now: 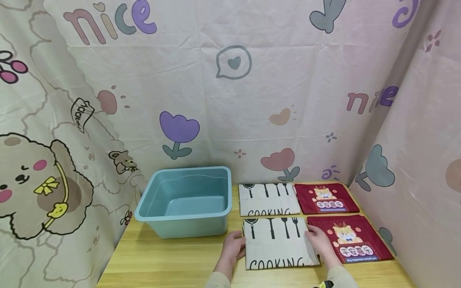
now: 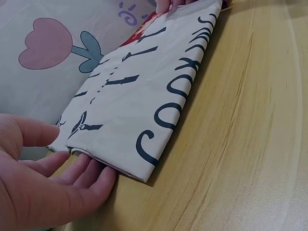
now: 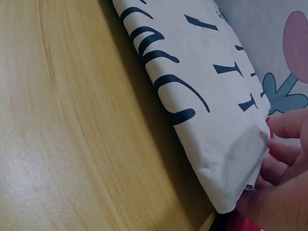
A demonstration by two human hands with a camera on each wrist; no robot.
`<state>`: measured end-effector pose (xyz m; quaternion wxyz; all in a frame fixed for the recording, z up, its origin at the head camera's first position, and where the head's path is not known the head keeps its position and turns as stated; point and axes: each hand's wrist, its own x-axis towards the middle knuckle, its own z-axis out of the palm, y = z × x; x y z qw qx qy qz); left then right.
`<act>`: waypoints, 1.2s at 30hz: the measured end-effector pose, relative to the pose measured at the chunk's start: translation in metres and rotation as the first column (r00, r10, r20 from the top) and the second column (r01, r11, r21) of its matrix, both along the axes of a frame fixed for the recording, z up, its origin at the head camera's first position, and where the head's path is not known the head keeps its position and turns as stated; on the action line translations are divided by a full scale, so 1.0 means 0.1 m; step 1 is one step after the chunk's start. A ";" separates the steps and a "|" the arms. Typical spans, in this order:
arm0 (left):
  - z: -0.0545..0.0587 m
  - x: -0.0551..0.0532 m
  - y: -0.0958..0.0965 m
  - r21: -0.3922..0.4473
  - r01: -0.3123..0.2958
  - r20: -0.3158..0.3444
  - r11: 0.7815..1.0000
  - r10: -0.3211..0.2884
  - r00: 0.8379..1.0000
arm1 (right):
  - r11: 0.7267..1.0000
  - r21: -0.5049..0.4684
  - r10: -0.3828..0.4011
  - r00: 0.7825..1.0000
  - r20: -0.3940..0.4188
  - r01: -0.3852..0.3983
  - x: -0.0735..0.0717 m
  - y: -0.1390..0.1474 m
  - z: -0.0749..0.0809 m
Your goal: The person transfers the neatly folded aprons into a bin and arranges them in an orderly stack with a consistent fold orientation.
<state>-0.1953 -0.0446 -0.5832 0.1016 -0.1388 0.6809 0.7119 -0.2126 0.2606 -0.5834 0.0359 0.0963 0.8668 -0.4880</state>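
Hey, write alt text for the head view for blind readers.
The left hand and right hand touch opposite sides of a folded white cloth printed COOKING on a table, with another white cloth behind, two red cloths at right and a blue tub at left.

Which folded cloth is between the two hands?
The front white COOKING cloth; the other white cloth lies behind it; the red cloths are to its right.

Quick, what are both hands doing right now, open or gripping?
Left hand: open, touching the left edge of the front COOKING cloth.
Right hand: at that cloth's right edge; open or gripping cannot be told.
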 end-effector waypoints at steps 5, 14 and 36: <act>-0.01 0.00 0.00 0.020 0.004 0.007 1.000 -0.004 1.000 | 0.999 -0.035 -0.018 1.000 -0.005 0.018 0.00 0.00 0.00; -0.07 -0.03 0.04 0.067 0.027 -0.022 0.997 -0.025 0.999 | 0.996 -0.087 -0.031 1.000 0.000 0.031 -0.01 0.01 -0.05; 0.15 -0.04 0.05 0.147 -0.040 -0.084 0.988 0.052 0.995 | 0.878 -0.469 -0.048 0.993 0.111 0.095 0.01 0.07 0.10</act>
